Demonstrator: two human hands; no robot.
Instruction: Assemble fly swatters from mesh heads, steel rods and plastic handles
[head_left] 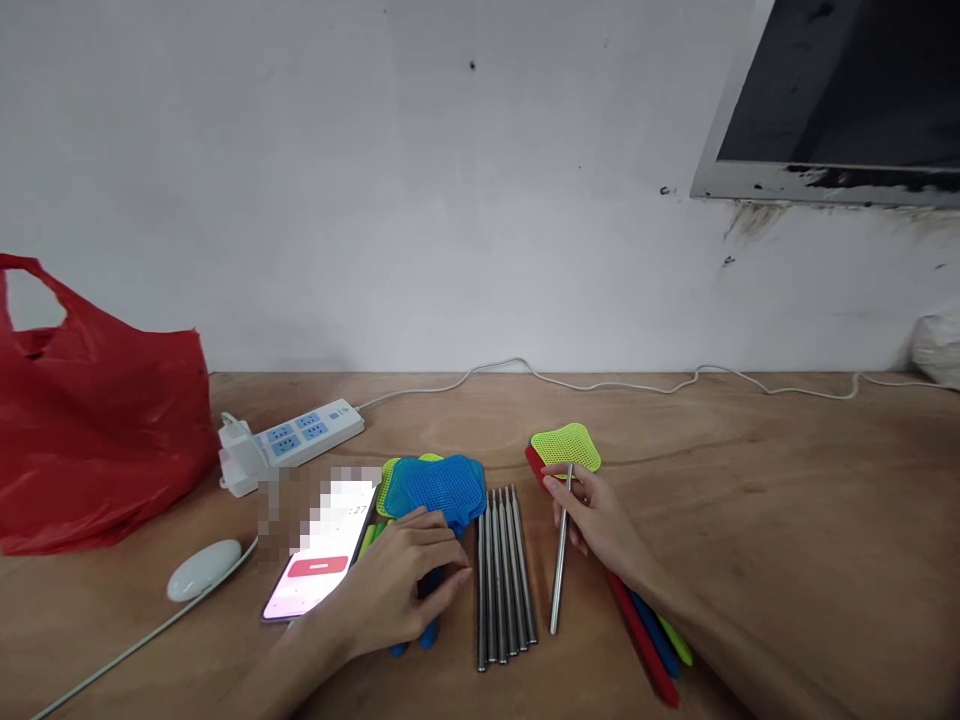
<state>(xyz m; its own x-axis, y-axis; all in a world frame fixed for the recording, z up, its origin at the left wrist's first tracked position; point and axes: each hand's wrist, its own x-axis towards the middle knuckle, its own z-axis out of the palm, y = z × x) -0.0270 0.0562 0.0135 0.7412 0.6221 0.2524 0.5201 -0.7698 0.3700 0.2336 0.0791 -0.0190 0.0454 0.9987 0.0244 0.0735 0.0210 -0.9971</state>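
My right hand [596,515] pinches a slim metal rod [561,560] near its upper end, the rod slanting down to the table. Beneath that hand and forearm lie several fly swatters: a yellow-green mesh head [566,448], and red [637,635], blue and green handles. My left hand [412,570] hovers or rests over another pile, its fingers loosely bent and the thumb apart, with nothing seen in them. Blue mesh swatter heads [442,487] top this pile, over yellow-green ones; its handles are partly hidden. Between the hands several metal rods [504,590] lie side by side.
A lit phone [322,550] lies left of my left hand, touching or near the forearm. Farther left are a white power strip [307,435], a white mouse-like device [204,570] with a cord, and a red plastic bag [105,430]. A thin cable [600,387] runs along the wall.
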